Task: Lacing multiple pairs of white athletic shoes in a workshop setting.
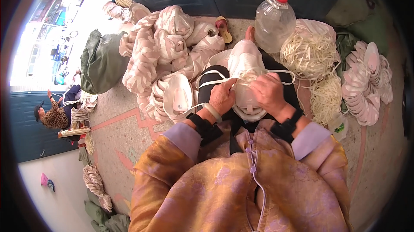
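Note:
A white shoe upper (245,59) lies across my lap, its toe pointing away from me and its heel collar close to my body. White shoelace (210,75) runs through its eyelets, with one loop bowing out on the left and another on the right. My left hand (221,96) presses at the left eyelet edge, thumb and forefinger pinched on the lace. Curled over the right eyelet side, my right hand (268,90) grips lace too; its fingertips are partly hidden. Another pale shoe upper (177,95) lies beside my left knee, sole side showing.
Nested shoe uppers (148,57) are heaped at the far left, beside a green sack (101,61). A clear jug (275,23) with a red cap stands ahead. Bundled laces (308,53) and more stacked uppers (366,85) lie right. Another person (58,113) sits far left.

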